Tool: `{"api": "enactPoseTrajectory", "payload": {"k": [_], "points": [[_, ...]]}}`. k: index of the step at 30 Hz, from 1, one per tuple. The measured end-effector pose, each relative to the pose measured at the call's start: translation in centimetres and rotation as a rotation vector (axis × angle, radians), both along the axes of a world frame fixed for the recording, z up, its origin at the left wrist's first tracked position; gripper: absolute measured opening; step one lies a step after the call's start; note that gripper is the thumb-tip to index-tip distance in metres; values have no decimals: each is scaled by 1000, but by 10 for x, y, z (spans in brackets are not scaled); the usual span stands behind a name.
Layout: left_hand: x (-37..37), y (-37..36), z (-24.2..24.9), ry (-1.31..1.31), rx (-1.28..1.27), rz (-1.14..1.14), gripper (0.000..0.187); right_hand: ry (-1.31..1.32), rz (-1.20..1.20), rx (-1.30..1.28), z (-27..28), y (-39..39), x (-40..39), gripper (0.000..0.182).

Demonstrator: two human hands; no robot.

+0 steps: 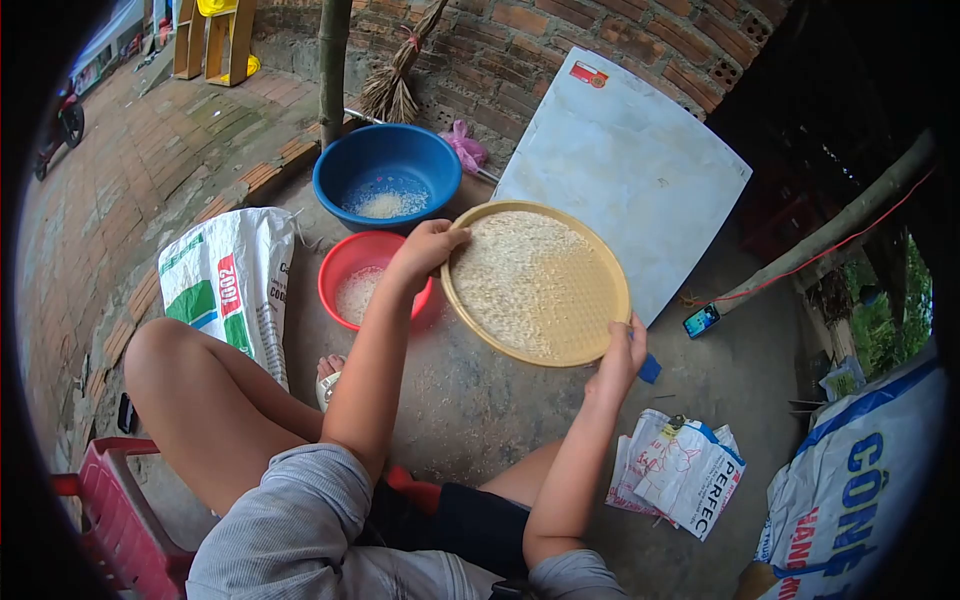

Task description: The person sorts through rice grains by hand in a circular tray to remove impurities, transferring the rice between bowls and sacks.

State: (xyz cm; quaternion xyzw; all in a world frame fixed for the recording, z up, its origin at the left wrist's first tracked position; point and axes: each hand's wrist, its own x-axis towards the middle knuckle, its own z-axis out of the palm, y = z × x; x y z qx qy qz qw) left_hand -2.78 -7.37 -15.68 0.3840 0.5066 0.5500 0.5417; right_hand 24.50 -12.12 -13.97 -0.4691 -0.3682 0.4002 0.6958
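Observation:
A round yellow sieve tray [585,300] is held up over the floor, slightly tilted, with pale grains spread mostly over its left and middle part. My left hand [430,250] grips its upper left rim, fingers closed. On the lower right rim, my right hand [618,360] is closed too. Behind my left forearm, a red bowl [345,262] holds some pale grains. Farther back is a large blue basin [385,155] with a small heap of grains at its bottom.
A white sack [225,280] lies at the left. A whitish board [620,170] leans by the brick wall [500,50]. Printed bags [685,470] and a phone [702,320] are at the right, near a large sack [850,480]. A red chair [125,510] stands lower left.

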Motion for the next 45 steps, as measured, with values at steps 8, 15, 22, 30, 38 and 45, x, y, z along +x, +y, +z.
{"api": "enactPoseTrajectory", "payload": {"k": [8,15,22,30,38,45], "points": [[-59,-18,10,-11,-8,89,19,-63,293,-23,-3,-5,-35,42],[50,-8,16,114,-8,21,22,82,-36,-12,-7,12,38,41],[-56,-10,-5,16,-35,115,21,-39,205,-76,-9,-7,-43,48],[-18,-9,5,208,-53,51,26,-45,124,-100,-9,6,-4,44],[37,-3,-4,212,-73,-86,26,-11,-72,-38,6,2,37,44],[-76,-20,-1,17,-32,154,20,-32,281,-62,2,-17,-57,52]]}}
